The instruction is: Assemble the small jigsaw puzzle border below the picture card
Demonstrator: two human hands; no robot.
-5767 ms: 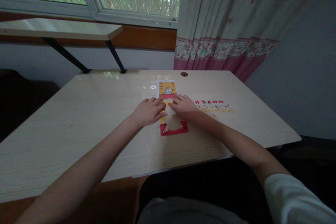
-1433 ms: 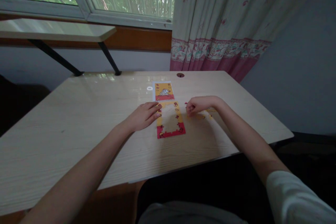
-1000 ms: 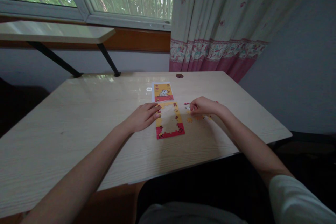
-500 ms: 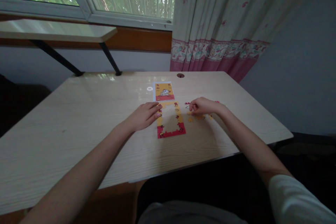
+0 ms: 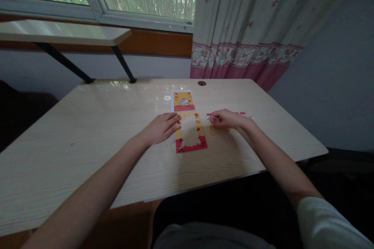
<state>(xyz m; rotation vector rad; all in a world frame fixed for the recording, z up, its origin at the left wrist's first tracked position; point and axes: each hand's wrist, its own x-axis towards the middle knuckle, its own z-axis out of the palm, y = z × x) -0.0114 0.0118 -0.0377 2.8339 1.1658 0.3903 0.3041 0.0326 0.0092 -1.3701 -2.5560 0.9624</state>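
Observation:
My left hand (image 5: 162,129) lies flat with its fingers over the left edge of a jigsaw puzzle frame (image 5: 191,148). The frame is yellow above and red below, and bare tabletop shows through its middle. Just beyond it lies a reference picture (image 5: 184,101) of a white animal on yellow and red. To the right, my right hand (image 5: 222,119) is closed, fingers curled, above loose jigsaw pieces (image 5: 212,132) in yellow, red and white. Whatever its fingertips may hold is hidden or too small to make out.
The pale wooden desk (image 5: 102,140) carries a raised shelf (image 5: 67,33) on black supports at the back left. A round cable hole (image 5: 201,83) sits near the far edge. Behind the desk hang a window and a patterned curtain (image 5: 233,52).
My right hand has curled its fingers more tightly over the loose pieces, nearly in the same place. The left hand stays on the frame. The whole view has shifted very slightly.

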